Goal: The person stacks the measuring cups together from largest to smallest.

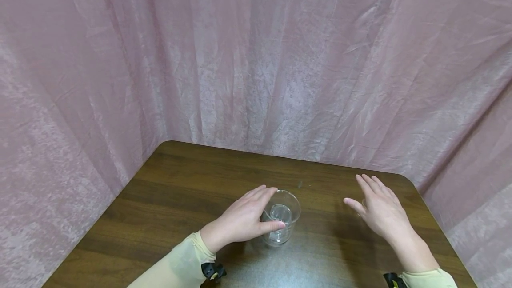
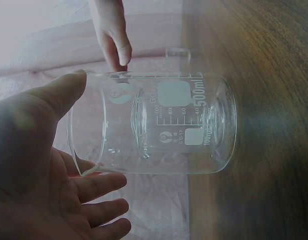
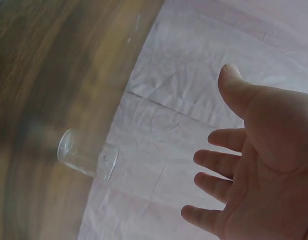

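A clear 500 ml glass beaker (image 1: 294,217) stands upright on the wooden table, with a smaller 100 ml beaker (image 1: 281,212) inside it. My left hand (image 1: 242,219) spans the left side of the large beaker, holding it near the rim between thumb and index finger; its other fingers (image 2: 106,207) stay loose behind the glass. My right hand (image 1: 380,210) hovers over the table's right side, fingers spread and holding nothing. In the right wrist view another small clear glass vessel (image 3: 86,155) stands on the table near this hand; the head view does not show it plainly.
The brown table (image 1: 192,181) has rounded far corners. Pink curtains (image 1: 256,57) hang behind it and along both sides. Faint clear specks (image 1: 300,184) lie on the tabletop beyond the beaker, too small to identify.
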